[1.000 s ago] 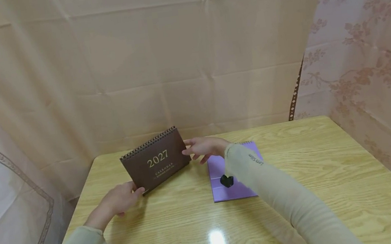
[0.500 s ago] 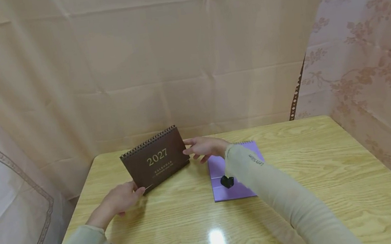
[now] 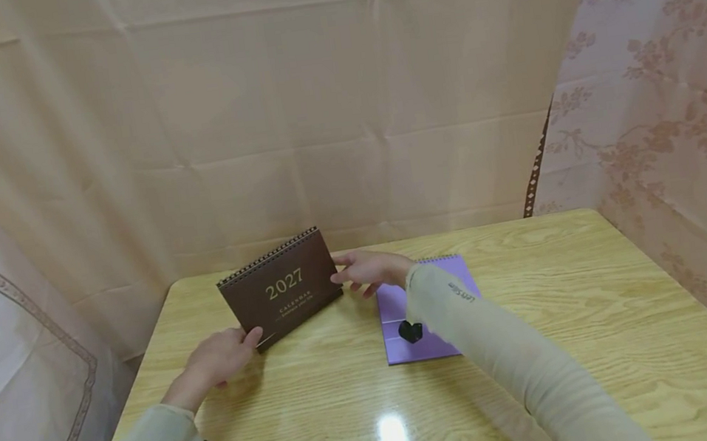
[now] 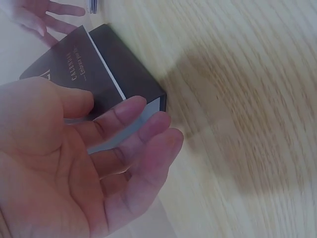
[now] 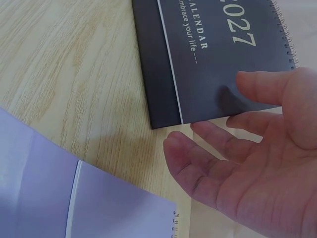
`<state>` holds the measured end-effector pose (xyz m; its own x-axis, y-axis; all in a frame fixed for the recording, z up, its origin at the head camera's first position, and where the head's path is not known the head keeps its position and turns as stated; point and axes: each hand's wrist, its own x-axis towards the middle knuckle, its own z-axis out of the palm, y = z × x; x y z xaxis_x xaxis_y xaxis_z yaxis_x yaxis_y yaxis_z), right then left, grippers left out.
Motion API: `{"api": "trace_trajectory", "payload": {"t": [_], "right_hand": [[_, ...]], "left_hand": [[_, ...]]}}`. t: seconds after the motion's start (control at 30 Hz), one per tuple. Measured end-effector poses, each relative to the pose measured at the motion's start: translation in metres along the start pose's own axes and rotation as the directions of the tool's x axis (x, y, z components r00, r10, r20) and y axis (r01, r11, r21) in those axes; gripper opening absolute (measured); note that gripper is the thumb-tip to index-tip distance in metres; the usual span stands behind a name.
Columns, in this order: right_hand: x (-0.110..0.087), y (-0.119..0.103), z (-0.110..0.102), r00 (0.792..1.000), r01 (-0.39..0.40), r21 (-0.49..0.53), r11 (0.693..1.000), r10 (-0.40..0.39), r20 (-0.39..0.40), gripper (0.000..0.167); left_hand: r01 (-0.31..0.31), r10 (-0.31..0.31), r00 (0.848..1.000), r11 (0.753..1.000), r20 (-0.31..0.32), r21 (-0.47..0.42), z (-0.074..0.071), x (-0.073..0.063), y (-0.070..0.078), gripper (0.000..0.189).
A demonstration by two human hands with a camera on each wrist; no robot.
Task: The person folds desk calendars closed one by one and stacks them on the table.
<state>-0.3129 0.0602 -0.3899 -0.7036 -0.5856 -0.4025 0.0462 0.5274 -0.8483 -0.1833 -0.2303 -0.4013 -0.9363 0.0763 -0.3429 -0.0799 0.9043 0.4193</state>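
Observation:
A dark brown desk calendar (image 3: 285, 289) marked 2027 stands tented on the table at the left, its spiral-bound edge on top. My left hand (image 3: 220, 357) is at its lower left corner, thumb over the front cover. In the left wrist view that hand's fingers (image 4: 148, 158) curve loosely by the calendar's open side. My right hand (image 3: 370, 270) lies along the right edge. The right wrist view shows its thumb (image 5: 262, 87) over the cover with a shadow below, and fingertips close to the edge. Neither hand plainly pinches the calendar.
A purple spiral-bound calendar or pad (image 3: 420, 349) lies flat on the wooden table (image 3: 575, 325), partly hidden under the right forearm. Beige curtains (image 3: 338, 103) hang behind the table's far edge. Patterned cloth (image 3: 679, 96) hangs at the right.
The brown calendar's lower right corner has shifted very slightly left and its cover lettering is sharper. My left thumb has moved up a little. The right hand has barely moved.

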Motion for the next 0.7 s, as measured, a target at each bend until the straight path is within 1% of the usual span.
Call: {"api": "trace_trajectory", "payload": {"t": [0.17, 0.33, 0.43, 0.5, 0.6, 0.7], "right_hand": [[0.0, 0.001, 0.001, 1.0, -0.013, 0.003, 1.0, 0.013, 0.0, 0.063], [-0.001, 0.003, 0.001, 0.999, -0.021, 0.007, 1.0, 0.021, -0.028, 0.06], [-0.001, 0.004, 0.001, 0.998, -0.004, 0.011, 1.0, 0.004, -0.07, 0.058], [0.001, 0.005, 0.001, 0.994, 0.019, 0.024, 1.0, -0.017, -0.104, 0.056], [0.005, 0.005, 0.003, 0.985, 0.066, 0.027, 0.997, -0.061, -0.162, 0.053], [0.01, 0.006, 0.005, 0.971, 0.107, 0.019, 0.994, -0.1, -0.219, 0.048]], "left_hand": [[0.019, -0.019, 1.0, 1.0, -0.002, 0.009, 0.002, 0.001, 0.0, 0.054], [0.012, -0.012, 1.0, 1.0, 0.008, 0.004, 0.003, 0.001, 0.0, 0.057], [0.008, -0.008, 1.0, 1.0, 0.003, -0.011, 0.003, 0.001, -0.006, 0.056], [0.005, -0.005, 1.0, 1.0, -0.019, -0.02, 0.002, 0.001, -0.01, 0.053], [0.006, -0.008, 0.998, 1.0, -0.059, -0.024, -0.001, 0.0, -0.013, 0.051], [0.008, -0.009, 0.996, 1.0, -0.085, -0.015, -0.004, -0.002, -0.012, 0.057]]}}
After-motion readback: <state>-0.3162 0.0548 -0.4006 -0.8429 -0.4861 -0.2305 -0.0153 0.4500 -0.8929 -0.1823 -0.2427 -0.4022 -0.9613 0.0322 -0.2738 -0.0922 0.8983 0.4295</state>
